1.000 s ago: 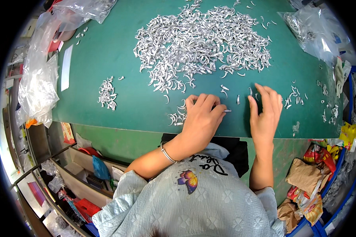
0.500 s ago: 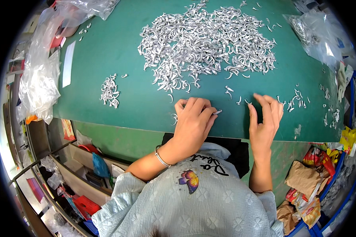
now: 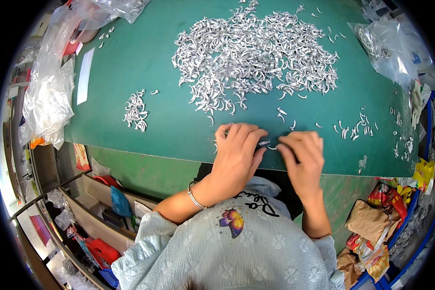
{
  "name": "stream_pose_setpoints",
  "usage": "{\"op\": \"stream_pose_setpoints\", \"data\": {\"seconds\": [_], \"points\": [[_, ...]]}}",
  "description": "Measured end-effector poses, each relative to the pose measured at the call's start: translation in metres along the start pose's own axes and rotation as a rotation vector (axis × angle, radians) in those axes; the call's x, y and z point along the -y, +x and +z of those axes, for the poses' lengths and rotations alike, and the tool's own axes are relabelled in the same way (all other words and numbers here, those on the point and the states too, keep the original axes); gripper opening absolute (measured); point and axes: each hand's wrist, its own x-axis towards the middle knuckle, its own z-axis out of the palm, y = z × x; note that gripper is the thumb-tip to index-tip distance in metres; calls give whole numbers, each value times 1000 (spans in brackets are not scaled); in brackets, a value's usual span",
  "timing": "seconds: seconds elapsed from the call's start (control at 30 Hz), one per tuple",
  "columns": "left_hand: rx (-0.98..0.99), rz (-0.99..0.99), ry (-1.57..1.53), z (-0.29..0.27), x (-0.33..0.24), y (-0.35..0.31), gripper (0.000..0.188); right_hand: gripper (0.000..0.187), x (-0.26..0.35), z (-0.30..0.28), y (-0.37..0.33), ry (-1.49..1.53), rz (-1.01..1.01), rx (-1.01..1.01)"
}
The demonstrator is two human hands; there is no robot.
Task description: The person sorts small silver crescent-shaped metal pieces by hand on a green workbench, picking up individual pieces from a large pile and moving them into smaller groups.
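My left hand [image 3: 235, 157] is closed at the near side of the green table, and a small stack of curved silver metal pieces [image 3: 264, 143] pokes out between its thumb and fingers. Close beside it, my right hand [image 3: 305, 158] pinches a single curved silver piece [image 3: 272, 148] at its fingertips, slightly smeared by motion. Beyond both hands lies a large heap of the same curved pieces [image 3: 256, 55]. A few loose ones [image 3: 281, 114] lie between the heap and my hands. Another piece [image 3: 214, 146] shows partly behind my left hand.
A small pile of pieces [image 3: 136, 112] sits at the left, near a white strip [image 3: 85, 76]. More pieces [image 3: 360, 126] are scattered at the right. Clear plastic bags [image 3: 48, 101] hang over the left edge; another bag [image 3: 389, 46] lies far right. Below stands an open drawer unit [image 3: 96, 198].
My right hand has moved left toward my left hand, now with a curved piece in its pinch. The piece formerly by its fingertips is gone from that spot. My left hand stays nearly in place.
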Motion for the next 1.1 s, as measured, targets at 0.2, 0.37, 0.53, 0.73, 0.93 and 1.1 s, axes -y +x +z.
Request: {"op": "stream_pose_setpoints", "data": {"seconds": [0.2,0.37,0.53,0.73,0.93,1.1], "points": [[26,135,60,19,1,1,34,15,-10,15,23,-219,57,-42],[21,111,65,12,10,-3,24,12,-6,9,18,-273,31,44],[20,47,36,1,4,-2,35,14,10,-6,8,-161,-30,176],[98,204,58,18,5,-2,37,21,-12,-10,9,-148,80,14],[2,146,58,6,19,-16,25,23,-26,-4,2,-306,4,-65],[-8,95,61,4,24,-26,29,19,-6,12,25,-251,-52,-98]]}}
